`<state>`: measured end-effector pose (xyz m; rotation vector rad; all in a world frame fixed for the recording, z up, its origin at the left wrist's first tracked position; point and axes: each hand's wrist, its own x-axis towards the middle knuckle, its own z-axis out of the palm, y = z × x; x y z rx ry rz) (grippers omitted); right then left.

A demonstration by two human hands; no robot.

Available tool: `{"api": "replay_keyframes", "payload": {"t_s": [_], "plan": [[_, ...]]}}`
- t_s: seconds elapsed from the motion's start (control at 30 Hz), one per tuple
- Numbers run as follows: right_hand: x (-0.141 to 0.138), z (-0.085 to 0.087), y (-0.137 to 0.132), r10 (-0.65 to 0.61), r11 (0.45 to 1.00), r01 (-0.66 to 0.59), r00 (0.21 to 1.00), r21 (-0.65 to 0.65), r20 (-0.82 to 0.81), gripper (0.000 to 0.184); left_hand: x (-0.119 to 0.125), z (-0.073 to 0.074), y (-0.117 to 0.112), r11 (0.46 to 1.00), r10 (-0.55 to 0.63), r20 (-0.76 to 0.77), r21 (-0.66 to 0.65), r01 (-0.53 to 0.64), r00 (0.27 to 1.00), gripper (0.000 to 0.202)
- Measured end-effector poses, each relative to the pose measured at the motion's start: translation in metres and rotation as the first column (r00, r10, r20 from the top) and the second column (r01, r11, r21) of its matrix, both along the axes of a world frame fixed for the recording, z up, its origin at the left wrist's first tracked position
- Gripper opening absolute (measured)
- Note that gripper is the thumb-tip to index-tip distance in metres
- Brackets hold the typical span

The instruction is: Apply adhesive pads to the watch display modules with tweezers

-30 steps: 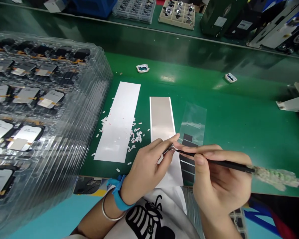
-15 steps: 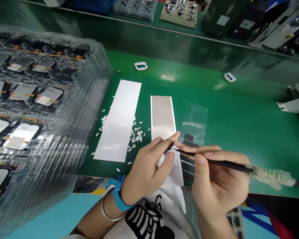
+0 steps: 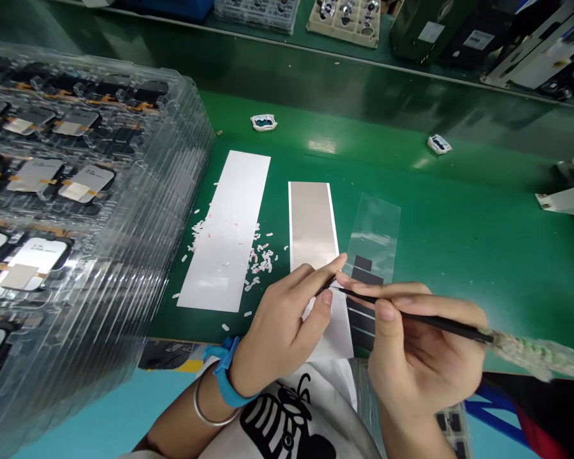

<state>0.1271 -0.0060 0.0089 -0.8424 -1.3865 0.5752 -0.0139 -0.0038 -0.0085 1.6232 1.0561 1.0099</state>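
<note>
My right hand [image 3: 418,347] grips black tweezers [image 3: 425,320] whose tip points left toward my left fingertips. My left hand [image 3: 287,322] is closed in a pinch at that tip, holding a small dark strip [image 3: 326,285] that is hard to make out. Both hands hover over the near end of a grey-and-white liner sheet [image 3: 310,223]. To its right lies a clear film [image 3: 373,236] carrying dark rectangular strips. A longer white sheet [image 3: 229,229] lies to the left, with several small white scraps [image 3: 263,260] scattered around it.
A tall stack of clear plastic trays [image 3: 76,210] with dark and silver parts fills the left side. Two small white-and-blue pieces [image 3: 263,122] [image 3: 439,144] lie farther out on the green mat. Trays and machines line the far edge. A white bracket [image 3: 564,199] sits at right.
Both hands have stayed almost still, pinched together at the tweezers' tip. The view has shifted slightly, so the table's things sit a little higher in frame.
</note>
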Motion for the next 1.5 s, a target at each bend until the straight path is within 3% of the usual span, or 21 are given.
{"api": "replay_keyframes", "payload": {"t_s": [0.43,1.2,1.5], "plan": [[-0.0019,0.0008,0.0007,0.046,0.999,-0.048,0.995,-0.014,-0.093,0.037,0.0006,0.0004,0.0011,1.000,0.006,-0.007,0.008,-0.006,1.000,0.047],[0.0023,0.0005,0.0017,-0.022,0.999,0.022,1.000,-0.029,-0.005,0.037,-0.0005,0.0010,-0.0001,1.000,0.014,-0.048,0.011,-0.014,0.999,0.047],[0.0012,-0.0039,0.0009,0.011,0.999,-0.011,1.000,0.043,0.000,0.035,-0.0003,0.0024,0.0007,1.000,-0.012,-0.058,-0.010,0.012,0.998,0.047]]}}
